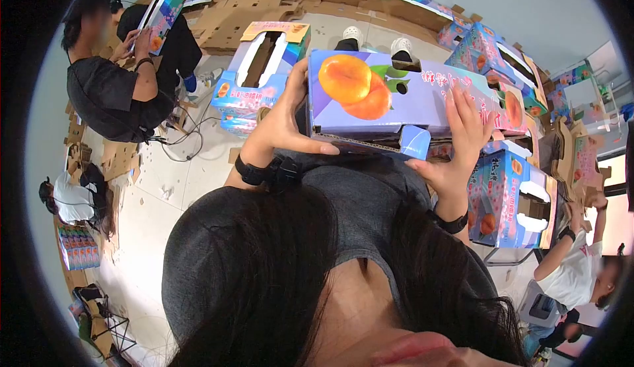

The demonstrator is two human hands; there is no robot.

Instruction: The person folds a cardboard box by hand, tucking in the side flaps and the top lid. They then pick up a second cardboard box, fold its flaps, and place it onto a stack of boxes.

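The peach-printed carton [403, 106] is held up in front of the chest, tilted, its printed face up, with the left hand [284, 119] gripping its left end and the right hand [462, 126] spread open over the face, thumb at the near edge beside a blue tab [415, 141]. An upright carton with a slotted top [232, 100] stands to the left, and more printed cartons [507, 195] crowd the right, though their exact number is hard to tell.
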